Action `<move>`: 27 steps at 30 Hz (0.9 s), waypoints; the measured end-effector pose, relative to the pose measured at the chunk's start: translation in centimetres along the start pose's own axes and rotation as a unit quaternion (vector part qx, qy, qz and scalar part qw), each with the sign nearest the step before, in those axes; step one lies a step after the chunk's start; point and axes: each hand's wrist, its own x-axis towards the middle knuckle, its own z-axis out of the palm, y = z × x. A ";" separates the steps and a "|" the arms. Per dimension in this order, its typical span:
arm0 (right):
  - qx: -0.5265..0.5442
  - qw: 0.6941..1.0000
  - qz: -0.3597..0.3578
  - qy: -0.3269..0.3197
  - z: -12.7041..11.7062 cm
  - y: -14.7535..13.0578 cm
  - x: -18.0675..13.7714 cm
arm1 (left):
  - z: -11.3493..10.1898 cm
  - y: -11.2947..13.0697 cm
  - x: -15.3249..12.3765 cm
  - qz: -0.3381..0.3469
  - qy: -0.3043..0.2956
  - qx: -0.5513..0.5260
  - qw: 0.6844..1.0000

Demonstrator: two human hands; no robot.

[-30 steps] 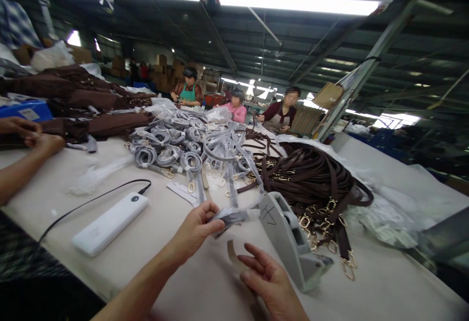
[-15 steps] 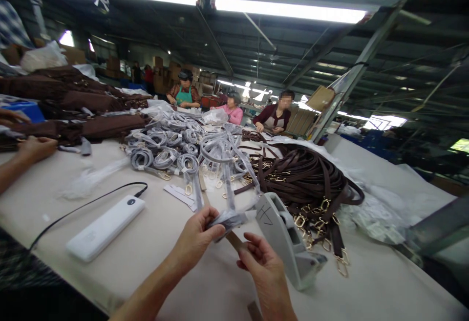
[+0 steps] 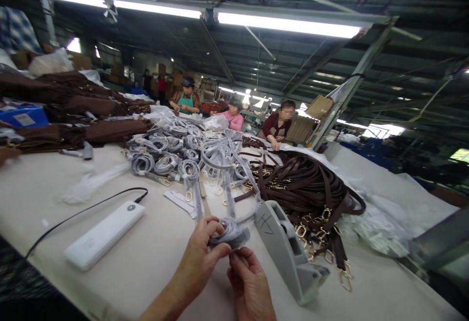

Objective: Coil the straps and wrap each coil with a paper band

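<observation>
My left hand [image 3: 203, 252] is closed around a coiled strap [image 3: 234, 234] wrapped in greyish clear plastic, its thumb across the near side. The fingers of my right hand [image 3: 251, 277] pinch the lower edge of this coil; exactly which part lies between them is hidden. From behind my left hand, a plastic-covered strap length [image 3: 198, 199] runs away toward the pile. Just right of the coil stands a grey tape dispenser [image 3: 280, 247] with a handwritten mark on its side. Beyond my hands lies a heap of similar wrapped coils [image 3: 166, 162] with gold clasps.
Brown straps [image 3: 304, 179] with gold hooks are heaped at right. A white power bank [image 3: 104, 235] with a black cable lies left, near white paper strips [image 3: 180, 203]. Brown fabric items [image 3: 106, 133] and a blue box [image 3: 24, 116] fill the far left. Co-workers [image 3: 280, 123] stand across the table.
My right hand has moved left and up against the coil, where before it held a brownish strip below it. At far left, another person's hand has pulled back and is blurred.
</observation>
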 end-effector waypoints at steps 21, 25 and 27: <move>-0.020 0.995 -0.014 -0.095 0.1 -2.1 -0.3 | 0.9 -2.0 1.6 -0.059 0.015 -0.125 0.990; -0.043 0.988 -0.043 -0.141 -0.7 -2.2 -1.0 | 0.6 -2.3 2.2 -0.061 0.029 -0.128 0.989; -0.071 0.980 -0.084 -0.165 -1.1 -2.1 -1.1 | 0.6 -2.3 2.4 -0.065 0.023 -0.133 0.989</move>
